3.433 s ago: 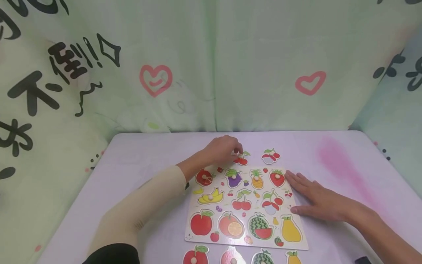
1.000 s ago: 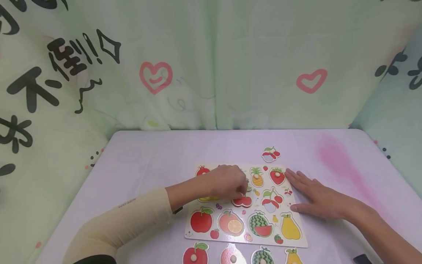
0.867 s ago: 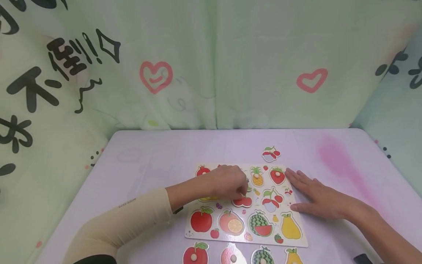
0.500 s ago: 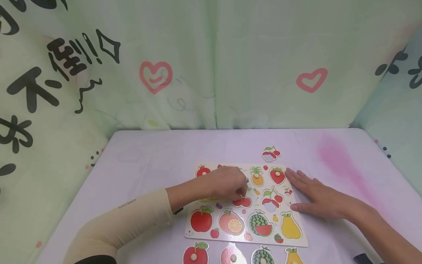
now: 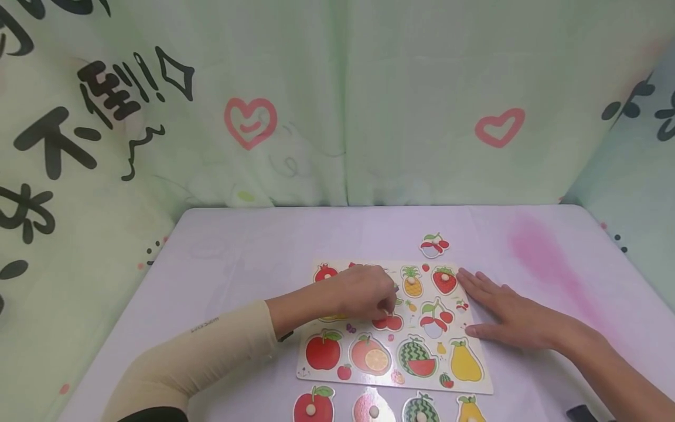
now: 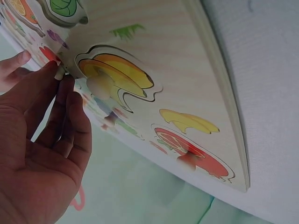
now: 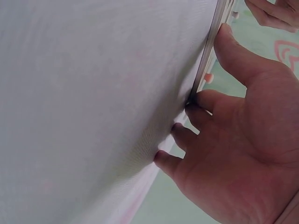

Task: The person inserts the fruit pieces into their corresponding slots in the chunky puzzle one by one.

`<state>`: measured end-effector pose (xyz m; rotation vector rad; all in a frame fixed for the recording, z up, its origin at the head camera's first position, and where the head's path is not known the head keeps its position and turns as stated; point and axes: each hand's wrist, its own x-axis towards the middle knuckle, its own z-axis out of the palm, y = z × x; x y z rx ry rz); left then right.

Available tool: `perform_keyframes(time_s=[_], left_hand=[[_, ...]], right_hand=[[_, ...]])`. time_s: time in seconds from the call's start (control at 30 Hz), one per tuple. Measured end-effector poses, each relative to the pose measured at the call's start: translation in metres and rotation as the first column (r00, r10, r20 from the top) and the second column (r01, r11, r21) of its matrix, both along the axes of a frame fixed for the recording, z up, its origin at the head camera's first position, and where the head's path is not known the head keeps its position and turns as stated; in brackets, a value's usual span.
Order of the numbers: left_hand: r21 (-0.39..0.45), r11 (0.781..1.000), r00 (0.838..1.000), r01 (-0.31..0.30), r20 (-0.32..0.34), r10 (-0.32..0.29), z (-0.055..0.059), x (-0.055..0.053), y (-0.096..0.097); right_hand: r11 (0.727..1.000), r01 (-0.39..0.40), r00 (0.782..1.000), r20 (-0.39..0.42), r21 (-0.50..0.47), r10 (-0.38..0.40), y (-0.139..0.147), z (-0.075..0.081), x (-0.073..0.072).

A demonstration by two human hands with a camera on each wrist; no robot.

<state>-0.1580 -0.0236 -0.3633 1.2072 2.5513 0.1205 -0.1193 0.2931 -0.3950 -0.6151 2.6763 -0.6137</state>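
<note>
My left hand point(image 5: 366, 292) pinches the small knob of a cherry puzzle piece point(image 5: 388, 323) between thumb and fingertips, as the left wrist view shows. That piece lies at the cherry spot of the fruit puzzle board point(image 5: 343, 384), its upper part hidden behind my hand. My right hand point(image 5: 501, 310) lies with fingers spread at the board's right edge, thumb against the side. On the board, knobbed pomegranate point(image 5: 325, 272), pineapple point(image 5: 412, 282) and strawberry point(image 5: 445, 281) pieces sit along the top row. Knobbed banana point(image 6: 117, 74) and pomegranate pieces show in the left wrist view.
Behind the board lies another red-fruit piece point(image 5: 435, 245) with green leaves. In front are an apple piece point(image 5: 313, 408), a pink round fruit piece point(image 5: 373, 405), a watermelon piece point(image 5: 420, 408) and a pear piece point(image 5: 469, 409). A dark object point(image 5: 581, 413) lies at the front right.
My left hand has brought the cherry piece from behind the board down to its spot on the board; over the last second the piece settled slightly. My right hand has stayed put.
</note>
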Motion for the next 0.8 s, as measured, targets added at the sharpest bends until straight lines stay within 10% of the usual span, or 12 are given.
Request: perform_keyframes(time_s=[0.8], left_hand=[[-0.026,0.999,0.999,0.048,0.02,-0.047,0.012,-0.017,0.01]], right_hand=[[1.0,0.0,1.0,0.006,-0.009,0.0,0.0,0.001,0.001]])
